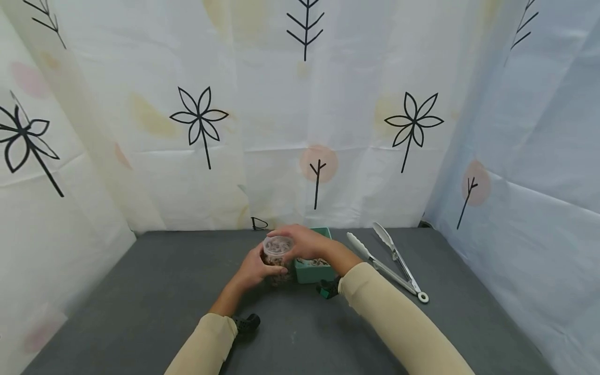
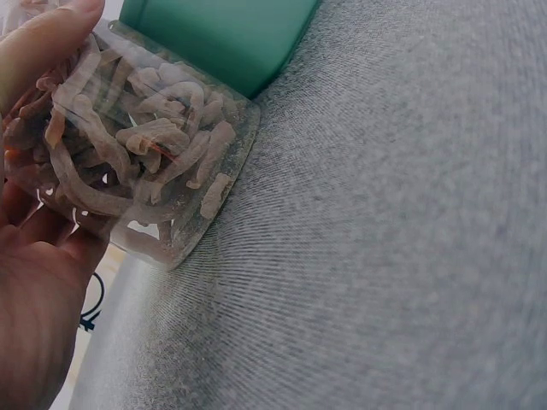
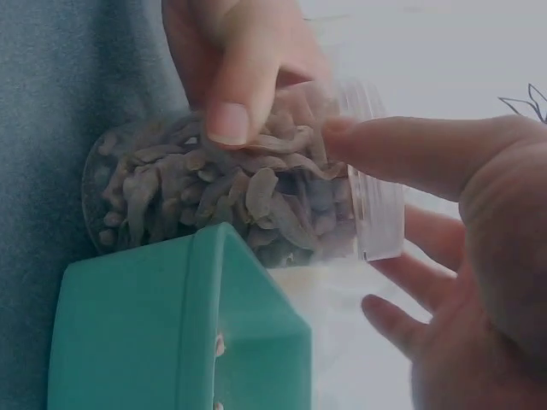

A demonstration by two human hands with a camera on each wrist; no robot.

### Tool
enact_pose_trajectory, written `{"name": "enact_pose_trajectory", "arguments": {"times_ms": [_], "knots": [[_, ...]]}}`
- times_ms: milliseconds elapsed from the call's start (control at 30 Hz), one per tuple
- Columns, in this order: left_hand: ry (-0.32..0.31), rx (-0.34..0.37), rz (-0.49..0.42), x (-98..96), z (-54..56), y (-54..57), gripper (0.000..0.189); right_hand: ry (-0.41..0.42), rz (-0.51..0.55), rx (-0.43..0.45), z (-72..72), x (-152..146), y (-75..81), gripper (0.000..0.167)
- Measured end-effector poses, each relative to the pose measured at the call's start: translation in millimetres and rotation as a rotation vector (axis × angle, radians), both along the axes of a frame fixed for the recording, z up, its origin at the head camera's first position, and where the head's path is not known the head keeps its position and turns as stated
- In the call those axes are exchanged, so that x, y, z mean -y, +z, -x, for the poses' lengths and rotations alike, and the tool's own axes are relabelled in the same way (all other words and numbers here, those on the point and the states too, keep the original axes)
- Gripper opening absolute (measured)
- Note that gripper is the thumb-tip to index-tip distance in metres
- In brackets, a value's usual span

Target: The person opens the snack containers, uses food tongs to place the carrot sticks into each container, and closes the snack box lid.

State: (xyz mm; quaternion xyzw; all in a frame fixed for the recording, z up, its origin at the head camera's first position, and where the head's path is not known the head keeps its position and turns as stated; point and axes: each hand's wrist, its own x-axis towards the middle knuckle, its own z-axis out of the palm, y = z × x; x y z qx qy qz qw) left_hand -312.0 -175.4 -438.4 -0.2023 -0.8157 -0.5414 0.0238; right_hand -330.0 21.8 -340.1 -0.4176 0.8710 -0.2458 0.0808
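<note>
A clear plastic jar [image 2: 145, 162] of greyish-brown, twisted dried pieces stands on the table at the middle of the head view. My left hand [image 1: 253, 270] grips its side, thumb across the front and fingers round the back. At the top, my right hand [image 1: 305, 242] holds the clear lid [image 3: 379, 205], with the thumb along the jar's upper side and fingers at the far side of the rim. The lid sits on the jar. Close beside the jar is a green rectangular container [image 3: 128, 325], with some similar pieces visible inside it.
Metal tongs [image 1: 386, 270] with pale tips lie spread on the dark grey table [image 1: 187, 291], right of the green container. A patterned white cloth [image 1: 276, 104] hangs behind the table and along both sides.
</note>
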Motion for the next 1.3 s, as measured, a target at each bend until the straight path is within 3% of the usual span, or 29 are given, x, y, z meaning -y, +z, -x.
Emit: {"name": "enact_pose_trajectory", "arguments": {"times_ms": [100, 200, 300, 367, 467, 667, 767, 900, 1133, 1300], "knots": [[0.007, -0.007, -0.008, 0.6, 4.2, -5.4, 0.079, -0.053, -0.007, -0.07, -1.1, 2, -0.7, 0.065], [0.018, -0.011, -0.01, 0.8, 4.8, -5.7, 0.078, -0.162, -0.042, -0.191, -3.6, 7, -6.1, 0.065], [0.021, -0.009, -0.004, 0.6, 4.4, -6.0, 0.078, -0.275, -0.106, -0.299, -7.1, 11, -12.2, 0.073], [0.018, 0.0, -0.001, -0.1, 4.0, -6.1, 0.079, -0.307, -0.137, -0.337, -8.2, 12, -14.3, 0.079], [0.006, 0.014, -0.002, -1.1, 3.4, -5.7, 0.079, -0.26, -0.1, -0.273, -7.0, 11, -12.2, 0.083], [0.005, 0.038, -0.007, -2.2, 4.5, -5.5, 0.081, -0.051, 0.11, 0.1, 2.1, -2, -9.2, 0.084], [0.005, 0.042, -0.006, -2.1, 4.5, -5.6, 0.081, -0.038, 0.153, 0.18, 3.0, -7, -8.4, 0.082], [0.021, 0.042, -0.006, -3.1, 3.5, -5.1, 0.081, -0.078, 0.169, 0.142, 1.6, -7, -9.4, 0.08], [0.043, 0.044, 0.004, -4.3, 3.5, -5.9, 0.085, -0.202, 0.107, -0.057, -0.3, 2, -16.7, 0.087], [0.036, 0.039, -0.003, -3.4, 3.6, -6.1, 0.085, -0.156, 0.18, 0.017, -0.5, 0, -18.5, 0.09]]}}
